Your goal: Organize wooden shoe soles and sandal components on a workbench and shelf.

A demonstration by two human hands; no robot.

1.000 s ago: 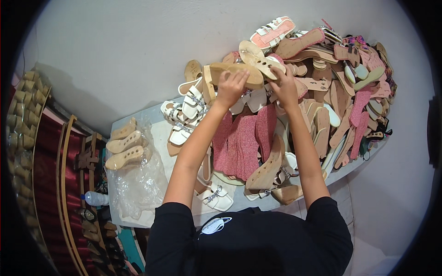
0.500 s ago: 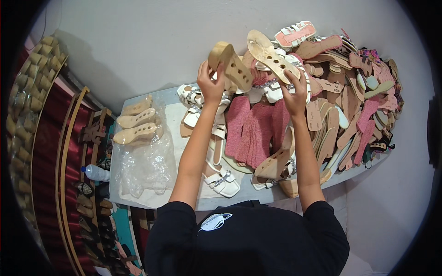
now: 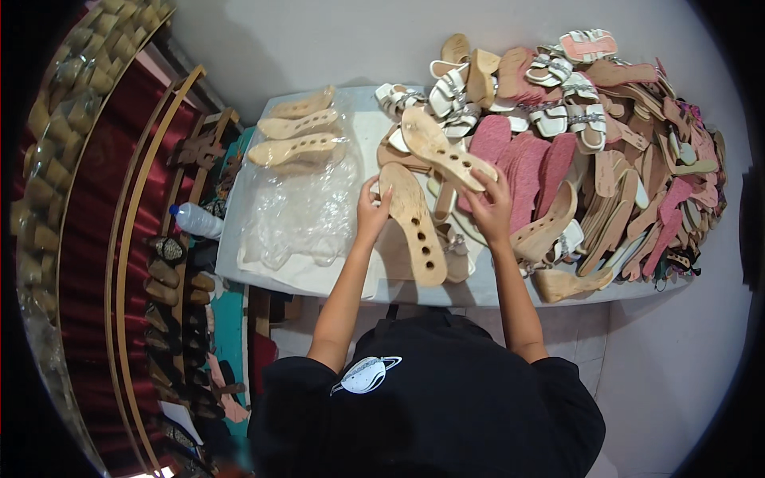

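Observation:
My left hand (image 3: 373,209) grips a pale wooden shoe sole (image 3: 408,211) by its upper edge, so its row of round holes runs down toward me. A second wooden sole (image 3: 434,143), also with holes, is held tilted by my right hand (image 3: 490,203) at its lower right end. The two soles are close together over the near middle of the table. Behind them a white sandal is partly hidden. To the left, several similar wooden soles (image 3: 299,123) lie on a clear plastic bag (image 3: 299,215).
Pink textured insoles (image 3: 526,171) and white sandals (image 3: 550,119) lie right of my hands. A big heap of tan insoles (image 3: 621,199) fills the table's right end. Wooden wedge pieces (image 3: 570,283) rest by the front edge. Shelves with shoes and a water bottle (image 3: 197,221) stand left.
Both hands have come down and nearer to me with the two wooden soles. The left sole has turned to show its broad holed face. The whole view has shifted.

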